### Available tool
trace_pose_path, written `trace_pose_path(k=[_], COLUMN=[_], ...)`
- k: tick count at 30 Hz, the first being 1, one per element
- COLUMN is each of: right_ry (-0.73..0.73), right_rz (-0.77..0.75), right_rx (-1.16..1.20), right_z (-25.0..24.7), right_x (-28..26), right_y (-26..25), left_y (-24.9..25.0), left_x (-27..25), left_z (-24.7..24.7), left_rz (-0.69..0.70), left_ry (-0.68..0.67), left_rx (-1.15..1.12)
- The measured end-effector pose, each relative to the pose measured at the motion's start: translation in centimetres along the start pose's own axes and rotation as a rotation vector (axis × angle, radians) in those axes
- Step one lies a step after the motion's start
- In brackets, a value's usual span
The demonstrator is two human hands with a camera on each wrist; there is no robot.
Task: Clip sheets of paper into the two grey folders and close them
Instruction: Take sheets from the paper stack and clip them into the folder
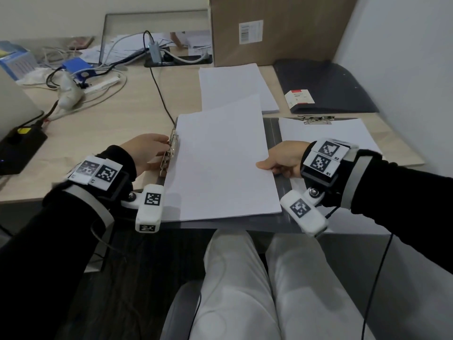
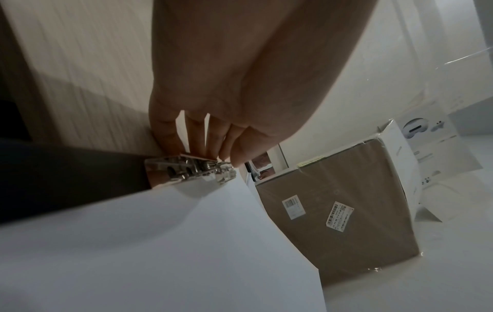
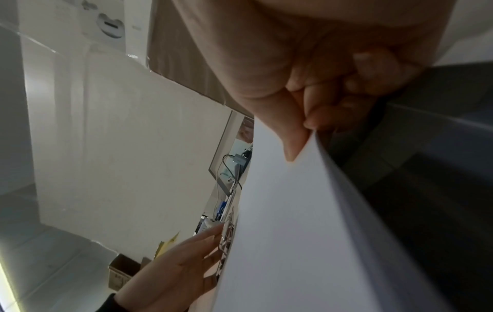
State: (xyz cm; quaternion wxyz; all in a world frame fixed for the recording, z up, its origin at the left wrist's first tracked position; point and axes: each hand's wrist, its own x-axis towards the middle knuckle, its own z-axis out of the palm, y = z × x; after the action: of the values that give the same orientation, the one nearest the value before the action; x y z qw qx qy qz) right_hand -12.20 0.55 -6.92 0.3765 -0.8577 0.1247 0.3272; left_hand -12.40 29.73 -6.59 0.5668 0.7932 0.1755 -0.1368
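Paper [image 1: 220, 163] lies in a sheaf on the open grey folder [image 1: 272, 133] at the near edge of the desk [image 1: 103, 133], its left edge at the metal clip [image 1: 170, 153]. The left hand [image 1: 144, 153] is on that clip: in the left wrist view its fingers [image 2: 192, 137] reach down onto the clip's lever with the thumb alongside, curled round the metal. The right hand [image 1: 284, 158] pinches the sheaf's right edge, thumb [image 3: 290, 135] on top and fingers curled beneath, and lifts that edge a little off the folder. Whether the clip is raised or pressed down on the paper I cannot tell.

Just right of this folder, a second clip [image 1: 316, 120] at its far edge holds another sheaf [image 1: 328, 136]. Behind, a loose stack [image 1: 235, 87] of white sheets lies on the desk, with a dark folder [image 1: 326, 87] bearing a red and white label to its right. A cardboard box [image 1: 274, 30] stands at the back, and cables [image 1: 98, 77] sprawl over the left of the desk.
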Motion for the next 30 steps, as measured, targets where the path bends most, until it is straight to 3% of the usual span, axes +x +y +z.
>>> trace_pose_path(k=[7,30], right_ry=[0.089,0.038], right_rz=[-0.065,-0.159], right_rx=[-0.397,-0.604], right_z=[0.8,0.6], right_x=[-2.4,-2.7], right_y=[-1.2,-0.8], left_y=[-0.2,0.0], left_x=[-0.2,-1.0], left_z=[-0.1,0.5], left_rz=[0.017,0.040], left_ry=[-0.035,-0.039], left_rx=[0.036,0.024])
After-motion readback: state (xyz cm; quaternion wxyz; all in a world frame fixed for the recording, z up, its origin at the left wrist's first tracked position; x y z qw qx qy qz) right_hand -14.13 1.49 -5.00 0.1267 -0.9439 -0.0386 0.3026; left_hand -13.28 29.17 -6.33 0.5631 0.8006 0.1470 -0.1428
